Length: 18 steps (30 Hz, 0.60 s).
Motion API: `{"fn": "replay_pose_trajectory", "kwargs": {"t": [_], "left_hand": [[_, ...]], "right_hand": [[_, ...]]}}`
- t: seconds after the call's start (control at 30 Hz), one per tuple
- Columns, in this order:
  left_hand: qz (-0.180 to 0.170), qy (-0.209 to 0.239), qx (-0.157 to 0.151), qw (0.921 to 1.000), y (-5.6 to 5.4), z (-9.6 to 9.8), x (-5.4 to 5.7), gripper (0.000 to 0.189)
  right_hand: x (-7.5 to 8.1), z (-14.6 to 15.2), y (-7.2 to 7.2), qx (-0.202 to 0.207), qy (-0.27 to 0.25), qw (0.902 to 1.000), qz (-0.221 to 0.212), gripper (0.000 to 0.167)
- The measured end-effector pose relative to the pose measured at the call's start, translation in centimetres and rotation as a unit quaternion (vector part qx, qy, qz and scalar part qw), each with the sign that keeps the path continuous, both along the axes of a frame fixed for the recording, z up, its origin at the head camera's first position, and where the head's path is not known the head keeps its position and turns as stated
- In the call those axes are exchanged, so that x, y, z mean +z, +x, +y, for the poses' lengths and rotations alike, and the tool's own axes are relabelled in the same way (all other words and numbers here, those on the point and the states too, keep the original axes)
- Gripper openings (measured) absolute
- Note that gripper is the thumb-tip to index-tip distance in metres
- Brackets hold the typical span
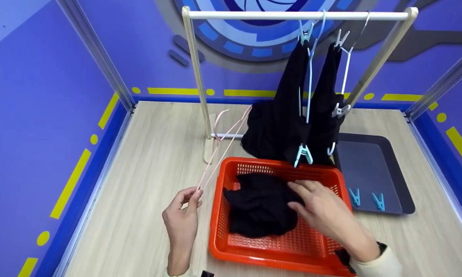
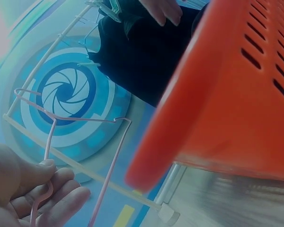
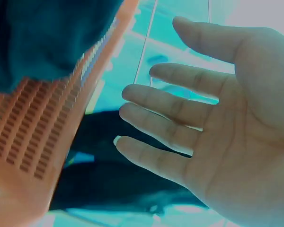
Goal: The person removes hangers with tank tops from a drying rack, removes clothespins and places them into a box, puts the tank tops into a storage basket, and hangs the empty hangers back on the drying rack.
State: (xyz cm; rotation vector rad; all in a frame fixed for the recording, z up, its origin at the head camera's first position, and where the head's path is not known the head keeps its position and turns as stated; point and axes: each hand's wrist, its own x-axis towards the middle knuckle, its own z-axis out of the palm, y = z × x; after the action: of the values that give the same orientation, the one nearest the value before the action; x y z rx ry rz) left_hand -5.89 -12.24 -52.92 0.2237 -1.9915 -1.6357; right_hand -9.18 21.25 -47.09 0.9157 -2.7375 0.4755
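My left hand [image 1: 183,219] pinches one end of a pink clothes hanger [image 1: 231,144] between thumb and fingers, left of the red basket [image 1: 281,261]. The hanger's hook points away from me; the left wrist view shows its pink wire [image 2: 85,119] running past the thumb. A bunched black cloth [image 1: 263,207] lies in the basket. Over its right side is my right hand [image 1: 323,206], fingertips right at the cloth in the head view. In the right wrist view that hand's fingers [image 3: 170,101] are spread and nearly straight, with nothing between them.
Behind the basket stands a drying rack [image 1: 254,15], with black garments [image 1: 281,115] clipped to hangers on its right half. A dark grey tray [image 1: 369,165] to the right holds two blue clothespins [image 1: 378,201]. Blue-purple walls [image 1: 34,134] enclose the wooden table [image 1: 150,154].
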Motion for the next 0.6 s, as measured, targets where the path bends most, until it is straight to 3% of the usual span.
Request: {"fn": "replay_pose_trajectory", "kwargs": {"t": [0.23,0.4,0.6], "left_hand": [[0.01,-0.01,0.002,0.9999,-0.1,-0.1,-0.1,0.009],[0.008,-0.007,0.001,0.9999,-0.2,-0.1,-0.1,0.008],[0.003,0.001,0.0,1.0,-0.2,0.0,-0.1,0.009]], "right_hand": [[1.1,3.3,0.5,-0.095,-0.017,0.9945,-0.041,0.046],[1.0,5.7,0.6,-0.141,-0.013,0.9897,-0.019,0.047],[-0.3,7.9,0.4,-0.206,-0.014,0.9785,0.004,0.037]]}}
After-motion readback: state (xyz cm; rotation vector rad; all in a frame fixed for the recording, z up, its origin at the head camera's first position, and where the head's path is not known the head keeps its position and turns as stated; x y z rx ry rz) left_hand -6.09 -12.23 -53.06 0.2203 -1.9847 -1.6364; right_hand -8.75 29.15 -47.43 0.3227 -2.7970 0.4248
